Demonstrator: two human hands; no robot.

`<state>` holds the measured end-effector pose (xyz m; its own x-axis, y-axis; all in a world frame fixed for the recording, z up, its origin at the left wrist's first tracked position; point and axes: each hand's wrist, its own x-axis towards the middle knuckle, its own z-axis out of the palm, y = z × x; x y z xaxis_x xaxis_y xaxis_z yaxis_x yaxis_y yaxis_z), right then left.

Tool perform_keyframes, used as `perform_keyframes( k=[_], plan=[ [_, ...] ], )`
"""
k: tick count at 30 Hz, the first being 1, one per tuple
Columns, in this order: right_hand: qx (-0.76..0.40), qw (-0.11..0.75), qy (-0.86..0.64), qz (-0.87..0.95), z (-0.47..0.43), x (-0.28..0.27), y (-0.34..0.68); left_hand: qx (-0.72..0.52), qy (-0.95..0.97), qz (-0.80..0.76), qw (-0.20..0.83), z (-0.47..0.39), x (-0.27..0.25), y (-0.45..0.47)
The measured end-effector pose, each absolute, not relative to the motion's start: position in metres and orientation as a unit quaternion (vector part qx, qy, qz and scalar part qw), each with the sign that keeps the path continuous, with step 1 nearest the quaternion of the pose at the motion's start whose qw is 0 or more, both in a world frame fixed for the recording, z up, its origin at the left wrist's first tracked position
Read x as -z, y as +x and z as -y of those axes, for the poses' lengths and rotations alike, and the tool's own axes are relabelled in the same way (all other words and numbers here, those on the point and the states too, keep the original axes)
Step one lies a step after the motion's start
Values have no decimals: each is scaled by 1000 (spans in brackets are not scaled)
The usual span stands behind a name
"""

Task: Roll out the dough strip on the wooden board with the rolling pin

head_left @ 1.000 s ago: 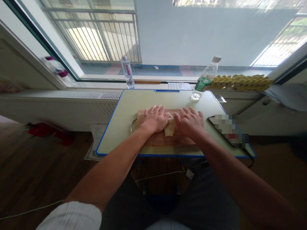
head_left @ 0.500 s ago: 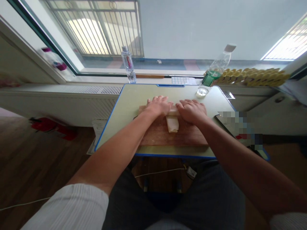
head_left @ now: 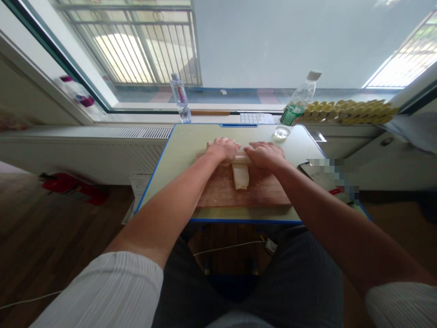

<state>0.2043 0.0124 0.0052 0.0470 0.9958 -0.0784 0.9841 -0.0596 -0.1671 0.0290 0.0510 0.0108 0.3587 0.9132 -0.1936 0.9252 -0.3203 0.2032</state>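
Note:
A pale rolling pin (head_left: 241, 159) lies crosswise over the far part of a brown wooden board (head_left: 218, 193). My left hand (head_left: 223, 149) is on the pin's left part, fingers bent over it. On its right part rests my right hand (head_left: 265, 154), closed over the pin in the same way. Between the hands, a short middle piece of the pin shows; the palms hide most of the rest. A flat cream strip of dough (head_left: 241, 176) comes out from under the pin toward me, lying on the board.
The board sits on a pale table (head_left: 184, 141) with blue edging. A green-labelled bottle (head_left: 292, 111) stands at its back right, a phone-like dark-edged object (head_left: 305, 168) at the right. Another clear bottle (head_left: 180, 98) is by the window. A red fire extinguisher (head_left: 73, 187) lies left on the floor.
The view has shifted slightly. My hands and the rolling pin stay on the board at the far end of the dough strip, and a little more of the strip shows.

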Motion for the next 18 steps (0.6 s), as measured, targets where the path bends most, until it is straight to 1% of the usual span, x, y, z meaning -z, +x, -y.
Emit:
perform_keyframes(
  k=[8, 14, 18],
  plan=[
    [-76, 50, -722, 686, -15, -1, 206, 9, 814, -566, 133, -54, -10, 30],
    [-34, 70, -717, 693, -2, 2, 203, -10, 809, -574, 126, -45, -6, 28],
    [7, 74, -711, 699, 14, 2, 199, -11, 792, -595, 140, -34, -3, 27]
  ],
)
